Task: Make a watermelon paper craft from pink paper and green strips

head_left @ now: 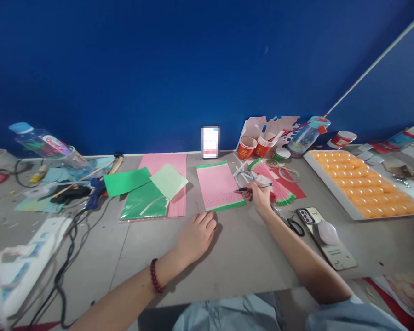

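Note:
A pink paper sheet (217, 180) with green strips along its top and bottom edges lies on the table. Rows of small dark marks cover its lower part. My right hand (259, 196) grips a dark pen (241, 189), its tip at the sheet's right side above the lower green strip. Palm down on the table rests my left hand (197, 235), fingers together and slightly bent, the fingertips by the sheet's lower left corner. Beyond my right hand lies a pleated pink and green paper fan (282, 192), partly hidden by the hand.
Green paper (127, 182) and pink sheets (179, 202) lie to the left, near a blue glue gun (95, 191) and a power strip (31, 264). Red paper cups (247, 148), black-handled scissors (296, 227), a phone (340, 254) and a tray of orange balls (348, 215) are on the right.

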A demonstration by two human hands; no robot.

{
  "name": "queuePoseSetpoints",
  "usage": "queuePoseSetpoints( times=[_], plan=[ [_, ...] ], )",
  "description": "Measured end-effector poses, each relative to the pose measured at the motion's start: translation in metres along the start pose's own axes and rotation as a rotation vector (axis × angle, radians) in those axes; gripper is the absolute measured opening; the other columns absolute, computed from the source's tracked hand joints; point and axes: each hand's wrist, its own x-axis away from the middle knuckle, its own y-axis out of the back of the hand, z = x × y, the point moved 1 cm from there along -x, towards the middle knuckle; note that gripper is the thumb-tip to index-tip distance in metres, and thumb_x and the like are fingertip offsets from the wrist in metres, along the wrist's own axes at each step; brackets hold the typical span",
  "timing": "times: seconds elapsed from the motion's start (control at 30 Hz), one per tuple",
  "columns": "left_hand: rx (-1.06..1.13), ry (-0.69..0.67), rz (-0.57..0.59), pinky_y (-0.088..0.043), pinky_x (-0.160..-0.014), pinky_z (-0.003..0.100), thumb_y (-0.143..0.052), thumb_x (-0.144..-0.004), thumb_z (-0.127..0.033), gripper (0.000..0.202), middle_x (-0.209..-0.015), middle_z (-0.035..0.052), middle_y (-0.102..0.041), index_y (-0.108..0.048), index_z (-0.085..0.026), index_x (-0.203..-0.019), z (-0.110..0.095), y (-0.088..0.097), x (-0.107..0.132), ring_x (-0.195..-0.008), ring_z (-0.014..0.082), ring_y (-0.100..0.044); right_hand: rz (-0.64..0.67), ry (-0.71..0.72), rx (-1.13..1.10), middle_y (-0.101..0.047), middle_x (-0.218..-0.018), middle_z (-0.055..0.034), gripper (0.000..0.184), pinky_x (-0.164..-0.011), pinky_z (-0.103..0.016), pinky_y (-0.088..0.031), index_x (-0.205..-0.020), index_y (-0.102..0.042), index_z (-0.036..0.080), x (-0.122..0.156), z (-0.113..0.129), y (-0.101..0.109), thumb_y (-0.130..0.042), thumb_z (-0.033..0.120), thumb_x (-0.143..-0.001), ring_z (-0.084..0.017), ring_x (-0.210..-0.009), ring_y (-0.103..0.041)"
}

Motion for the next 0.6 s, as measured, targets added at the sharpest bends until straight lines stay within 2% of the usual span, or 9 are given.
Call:
queuePoseSetpoints(
  times=[0.33,0.6],
  plan=[
    [-0.014,-0.003,0.009,-0.046,-0.084,0.041,-0.041,-0.095,-0.018,0.014,-0.123,0.0119,-0.059,-0.054,-0.017,-0.1,0.0,0.0001,-0.0009,-0.108,0.0261,-0.055,0.027,-0.033,0.036,-0.053,-0.042,-0.0017,0.01,-0.036,-0.025,-0.031,-0.047,-0.052,0.022,-0.0035,0.0011,0.0,-0.049,0.026,-0.056,-0.012,-0.038,-0.041],
    [-0.007,-0.001,0.0,-0.045,-0.086,0.041,-0.039,-0.095,-0.019,0.016,-0.124,0.0116,-0.059,-0.054,-0.018,-0.102,0.0001,-0.0002,0.0001,-0.109,0.0252,-0.055,0.035,-0.03,0.043,-0.052,-0.042,-0.0012,0.01,-0.037,-0.026,-0.03,-0.05,-0.052,0.023,-0.0021,0.0026,0.0003,-0.051,0.027,-0.058,-0.013,-0.039,-0.041]
  ],
)
